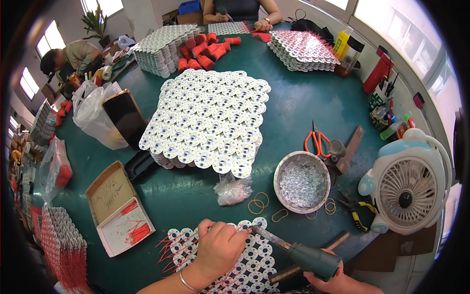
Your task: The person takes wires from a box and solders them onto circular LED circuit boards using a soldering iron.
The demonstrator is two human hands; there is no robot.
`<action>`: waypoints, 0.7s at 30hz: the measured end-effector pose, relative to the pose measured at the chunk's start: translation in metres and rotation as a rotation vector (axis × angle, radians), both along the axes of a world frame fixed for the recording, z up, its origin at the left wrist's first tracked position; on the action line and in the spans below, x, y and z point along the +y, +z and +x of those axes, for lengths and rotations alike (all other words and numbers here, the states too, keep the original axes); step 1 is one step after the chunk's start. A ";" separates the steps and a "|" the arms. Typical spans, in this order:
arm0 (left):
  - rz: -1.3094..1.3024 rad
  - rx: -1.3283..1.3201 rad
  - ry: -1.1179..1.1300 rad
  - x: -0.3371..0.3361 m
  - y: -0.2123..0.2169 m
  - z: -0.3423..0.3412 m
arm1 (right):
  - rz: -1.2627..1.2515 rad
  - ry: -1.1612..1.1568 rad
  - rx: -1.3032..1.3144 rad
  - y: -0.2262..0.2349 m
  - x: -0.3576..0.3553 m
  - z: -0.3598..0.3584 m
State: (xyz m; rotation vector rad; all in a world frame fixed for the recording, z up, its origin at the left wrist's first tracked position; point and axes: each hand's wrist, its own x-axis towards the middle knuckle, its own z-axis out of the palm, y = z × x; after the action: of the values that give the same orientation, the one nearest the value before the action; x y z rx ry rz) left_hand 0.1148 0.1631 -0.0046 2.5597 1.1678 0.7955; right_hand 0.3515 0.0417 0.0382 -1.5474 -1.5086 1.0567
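A panel of round white circuit boards lies at the table's front edge, red wires sticking out along its left side. My left hand, a bangle on its wrist, rests over the panel with fingers pinched together; whatever they grip is too small to make out. From the right, my right hand is closed around the green handle of a soldering iron. The iron's metal tip meets the panel's far edge, right beside my left fingertips. A dark bar lies under the iron.
Beyond stand a tall stack of round boards, a bowl of clear bits, orange-handled scissors, yellow-black pliers and a fan. Left are a wire box and a phone. Another person's hands work opposite.
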 end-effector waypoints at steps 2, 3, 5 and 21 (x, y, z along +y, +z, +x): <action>-0.003 0.011 0.004 0.000 -0.002 0.000 | 0.252 0.041 -0.118 -0.006 0.001 0.000; 0.000 0.008 0.010 -0.001 -0.003 -0.002 | 0.253 0.044 -0.116 -0.011 -0.004 0.001; 0.004 0.001 0.010 -0.001 -0.004 -0.002 | -0.056 -0.053 0.004 -0.022 -0.023 0.006; 0.000 -0.009 0.027 -0.022 0.001 -0.012 | -0.064 -0.091 0.079 -0.012 -0.035 -0.003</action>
State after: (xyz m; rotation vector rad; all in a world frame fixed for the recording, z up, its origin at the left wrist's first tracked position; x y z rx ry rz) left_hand 0.1032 0.1411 -0.0035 2.5430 1.2022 0.8116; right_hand 0.3490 0.0065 0.0261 -1.5839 -1.3503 1.1099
